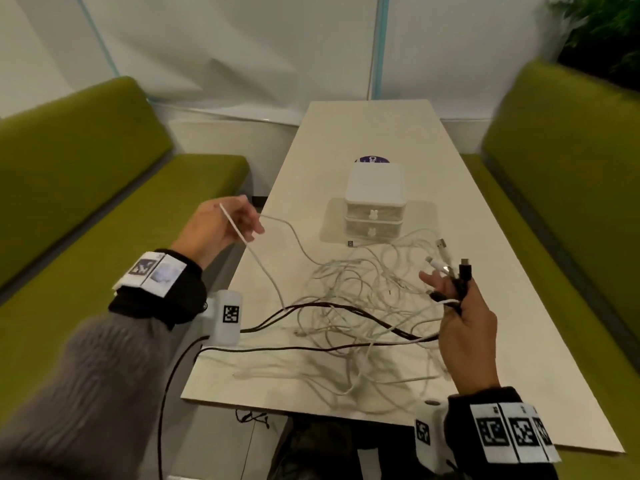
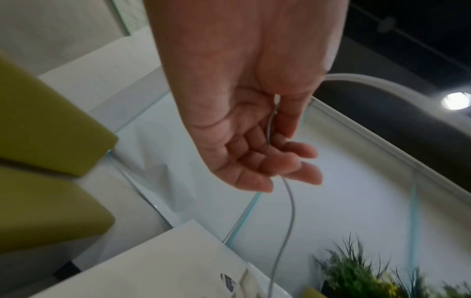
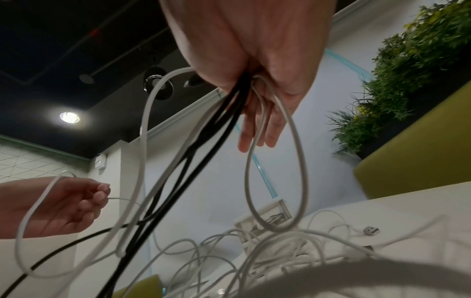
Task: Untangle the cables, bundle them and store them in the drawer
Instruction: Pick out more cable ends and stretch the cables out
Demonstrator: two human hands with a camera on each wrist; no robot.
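Left hand [image 1: 221,226] pinches one white cable [image 1: 266,268] drawn out of the tangle [image 1: 360,299] on the table [image 1: 485,244]; right hand [image 1: 460,317] grips several plug ends—black and white. Untangling seems underway; next, pull that strand free. Drawer unit [image 1: 375,206] sits beyond, closed, between green benches [image 1: 86,174].

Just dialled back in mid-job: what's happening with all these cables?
The person is still untangling. The left hand pinches one thin white cable and draws it out of the loose white cable tangle on the beige table. The right hand holds several black and white cable ends. Both drawers of the small white drawer box are closed.
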